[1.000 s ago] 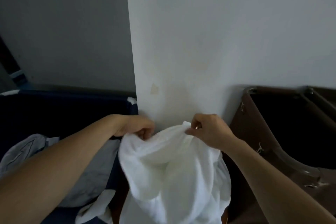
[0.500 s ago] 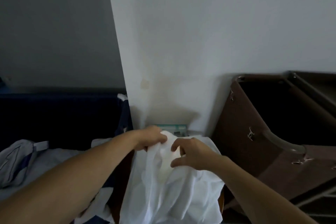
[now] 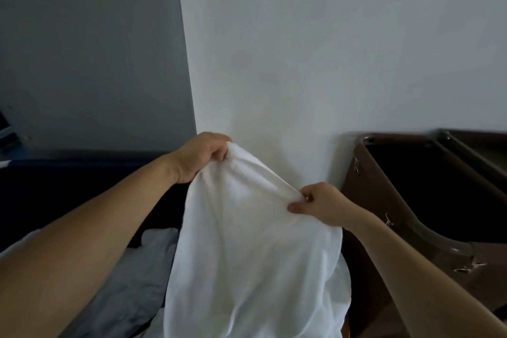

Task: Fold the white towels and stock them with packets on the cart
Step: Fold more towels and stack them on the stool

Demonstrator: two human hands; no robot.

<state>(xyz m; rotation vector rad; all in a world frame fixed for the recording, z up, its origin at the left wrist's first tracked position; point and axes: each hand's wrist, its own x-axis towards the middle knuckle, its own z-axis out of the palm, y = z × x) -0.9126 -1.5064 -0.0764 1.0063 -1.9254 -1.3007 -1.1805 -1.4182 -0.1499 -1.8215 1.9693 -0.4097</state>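
A white towel (image 3: 252, 250) hangs in front of me, held up by its top edge. My left hand (image 3: 201, 158) grips the upper left corner, raised close to the wall corner. Lower and to the right, my right hand (image 3: 315, 204) pinches the edge between thumb and fingers. The edge runs taut and slanted between both hands. The towel's lower part drops out of view at the bottom. No packets are visible.
A brown cart bin (image 3: 384, 200) with a dark interior stands at the right against the white wall (image 3: 329, 49). Crumpled grey linen (image 3: 131, 282) lies at the lower left in a dark blue container (image 3: 68, 181).
Both hands have lifted the towel and moved apart. The left hand rose toward the wall corner and the right slid right along the edge, stretching it out.
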